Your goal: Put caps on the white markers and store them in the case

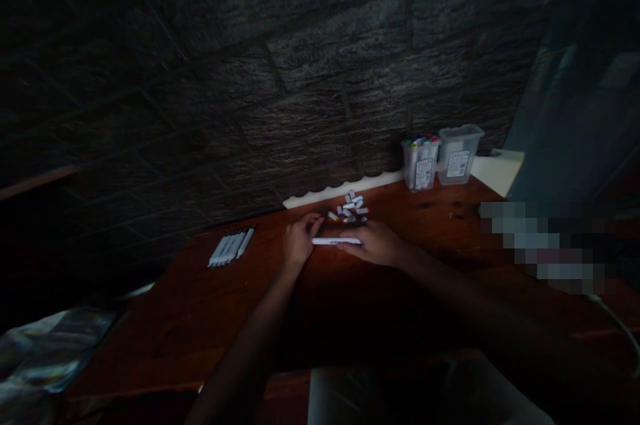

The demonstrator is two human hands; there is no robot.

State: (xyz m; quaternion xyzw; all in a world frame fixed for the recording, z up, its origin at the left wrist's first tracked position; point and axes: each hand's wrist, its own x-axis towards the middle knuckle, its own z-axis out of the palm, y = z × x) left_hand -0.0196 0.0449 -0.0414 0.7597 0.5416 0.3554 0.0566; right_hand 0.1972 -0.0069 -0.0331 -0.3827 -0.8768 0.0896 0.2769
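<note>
My right hand (379,244) is closed around a white marker (334,240), which lies level and points left. Dark print runs along the marker's barrel. At the marker's left end is my left hand (299,240), its thumb and fingers curved and slightly apart; nothing shows between them. Whether the left palm touches the marker's tip is hard to tell in the dim light. Just beyond both hands lies a loose pile of marker caps (349,208), small and white with coloured ends. Off to the left, several white markers (231,246) lie side by side on the wooden table (200,318).
A clear plastic box full of markers (421,165) stands at the back right, with a second clear box (459,155) beside it. A pale scalloped strip (345,189) runs along the dark brick wall (320,78). Plastic bags (55,352) sit at lower left.
</note>
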